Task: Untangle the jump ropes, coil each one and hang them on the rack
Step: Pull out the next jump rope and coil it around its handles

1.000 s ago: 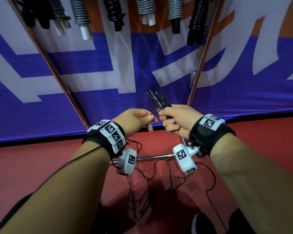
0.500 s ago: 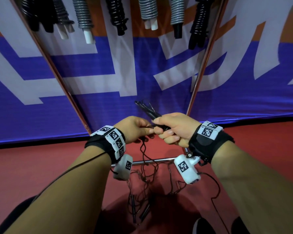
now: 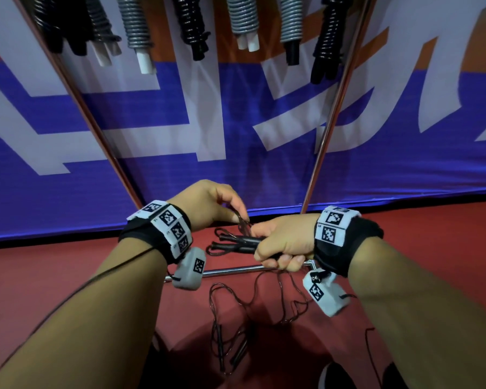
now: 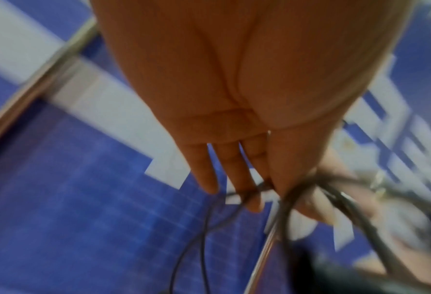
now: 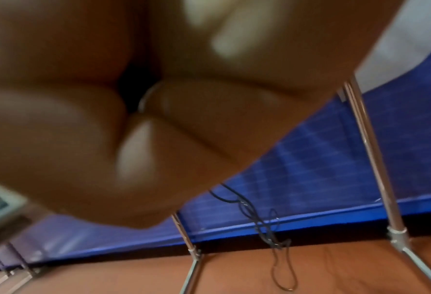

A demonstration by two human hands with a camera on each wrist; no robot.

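Blue and white, the big cloth banner [image 3: 180,153] fills the wall beyond both hands, and its huge white shapes are cut off, so no word can be read. The shiny metal rack [image 3: 324,130] stands in front of it, with coiled black and grey ropes [image 3: 244,18] hanging high above the hands. The thin black jump rope [image 3: 230,244] is in both hands. The right hand [image 3: 285,240] is closed tight round its folded bundle. The left hand [image 3: 208,203], just beside and above it, pinches one thin strand. The loose rest hangs down onto the red floor [image 3: 40,276] below the hands, near two thin black handles [image 3: 236,352]. That slack might snag on the rack's low bar or knot again if it is pulled fast. The wristbands carry only square black-and-white code marks.
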